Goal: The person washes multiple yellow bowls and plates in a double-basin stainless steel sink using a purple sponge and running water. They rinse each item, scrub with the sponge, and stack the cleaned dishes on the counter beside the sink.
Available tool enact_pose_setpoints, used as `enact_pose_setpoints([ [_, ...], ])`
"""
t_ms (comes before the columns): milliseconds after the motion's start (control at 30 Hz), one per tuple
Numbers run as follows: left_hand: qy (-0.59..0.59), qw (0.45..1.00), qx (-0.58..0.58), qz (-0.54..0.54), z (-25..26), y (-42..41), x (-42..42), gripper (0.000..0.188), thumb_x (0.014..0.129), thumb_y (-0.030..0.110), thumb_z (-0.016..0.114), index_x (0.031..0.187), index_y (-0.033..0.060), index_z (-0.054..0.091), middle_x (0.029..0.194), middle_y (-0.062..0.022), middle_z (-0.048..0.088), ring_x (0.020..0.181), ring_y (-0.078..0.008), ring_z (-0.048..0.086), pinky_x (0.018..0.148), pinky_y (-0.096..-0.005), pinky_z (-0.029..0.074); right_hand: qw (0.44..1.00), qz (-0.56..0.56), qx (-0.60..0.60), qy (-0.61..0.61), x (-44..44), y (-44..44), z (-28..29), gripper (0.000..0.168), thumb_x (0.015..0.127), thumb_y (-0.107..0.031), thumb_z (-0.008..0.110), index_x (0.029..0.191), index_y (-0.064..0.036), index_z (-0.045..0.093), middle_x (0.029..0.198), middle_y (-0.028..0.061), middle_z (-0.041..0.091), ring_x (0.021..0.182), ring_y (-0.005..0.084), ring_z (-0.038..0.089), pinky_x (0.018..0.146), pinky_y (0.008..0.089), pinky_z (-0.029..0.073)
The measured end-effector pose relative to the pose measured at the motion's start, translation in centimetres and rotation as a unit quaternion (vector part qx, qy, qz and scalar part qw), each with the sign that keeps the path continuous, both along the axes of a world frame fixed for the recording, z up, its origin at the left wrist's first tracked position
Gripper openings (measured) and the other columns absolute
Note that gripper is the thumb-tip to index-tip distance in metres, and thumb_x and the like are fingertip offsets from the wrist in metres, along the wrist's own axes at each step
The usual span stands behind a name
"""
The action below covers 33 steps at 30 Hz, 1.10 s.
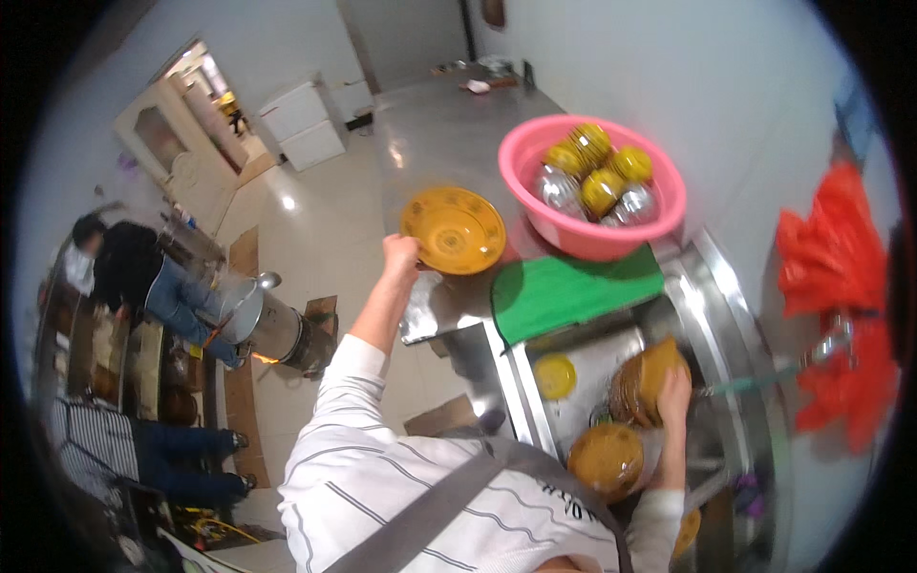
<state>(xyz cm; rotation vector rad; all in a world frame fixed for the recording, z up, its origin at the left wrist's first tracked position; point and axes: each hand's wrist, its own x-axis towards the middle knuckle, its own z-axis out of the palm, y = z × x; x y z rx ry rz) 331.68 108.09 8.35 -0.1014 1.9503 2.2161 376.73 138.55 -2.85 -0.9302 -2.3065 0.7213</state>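
My left hand [402, 256] grips the rim of an orange-yellow patterned bowl [453, 230], held up over the steel counter with its inside showing. In the sink at the right, my right hand [673, 394] is on a brown-orange bowl [648, 376] at a tilted stack; its fingertips are partly hidden. Nearer to me in the sink lies another brown-orange bowl or stack [606, 462]. A small yellow dish [554, 376] rests on the sink's bottom at the left.
A pink basin [594, 228] of yellow and silvery bowls stands behind a green cloth [580, 286] at the sink's edge. Red plastic bags [834, 243] hang by the tap [834, 340]. Leftward, two people are near a large steel pot [269, 322] over a flame.
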Motion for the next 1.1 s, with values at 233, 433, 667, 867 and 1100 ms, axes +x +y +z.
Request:
enact_pose_setpoints([
  [233,0.051,0.979,-0.191,0.052,-8.0,3.1,-11.2,0.013,0.063,-0.005,0.057,0.074,-0.0087,0.062,0.071,-0.0176,0.061,0.061,-0.0308,0.062,0.046,-0.0442,0.05,0.907,-0.171,-0.229,0.31,5.8,3.6,-5.3,0.031,0.092,-0.015,0.042,0.111,0.007,0.052,0.103,0.0143,0.058,0.094,0.0236,0.056,0.082,0.0335,0.045],
  [433,0.005,0.968,-0.249,0.03,-2.7,2.9,-9.0,0.015,0.061,-0.003,0.061,0.075,-0.0082,0.064,0.072,-0.0169,0.063,0.066,-0.0259,0.063,0.056,-0.0386,0.051,0.687,-0.346,-0.379,0.514,5.8,-1.1,-4.3,0.038,0.093,-0.021,0.044,0.119,0.006,0.048,0.119,0.0159,0.053,0.104,0.0255,0.055,0.087,0.037,0.047],
  [667,0.08,0.942,-0.324,0.04,-5.9,2.3,-11.1,0.009,0.064,-0.002,0.057,0.071,-0.0059,0.061,0.077,-0.0209,0.063,0.075,-0.0358,0.063,0.064,-0.048,0.05,0.609,-0.305,-0.436,0.588,6.4,-4.5,-4.0,0.036,0.092,-0.02,0.046,0.117,0.005,0.052,0.116,0.0161,0.056,0.103,0.0264,0.057,0.088,0.0386,0.047],
  [867,0.395,0.786,-0.452,0.15,-6.1,2.5,-8.3,0.017,0.064,0.007,0.065,0.077,0.0031,0.056,0.074,-0.0177,0.055,0.072,-0.0356,0.055,0.065,-0.0435,0.045,0.784,-0.315,-0.322,0.427,3.2,-7.1,2.3,0.035,0.091,-0.021,0.048,0.11,0.007,0.055,0.103,0.0146,0.06,0.09,0.0218,0.059,0.077,0.0323,0.048],
  [1100,0.106,0.852,-0.247,-0.448,-5.1,12.8,13.1,0.07,0.072,0.048,0.066,0.122,0.0023,0.048,0.1,-0.015,0.057,0.078,-0.0236,0.059,0.063,-0.0381,0.05,0.999,-0.038,-0.017,0.006,-0.4,-9.0,7.6,0.022,0.089,-0.018,0.048,0.085,0.004,0.049,0.076,0.0219,0.056,0.066,0.0336,0.057,0.059,0.0399,0.045],
])
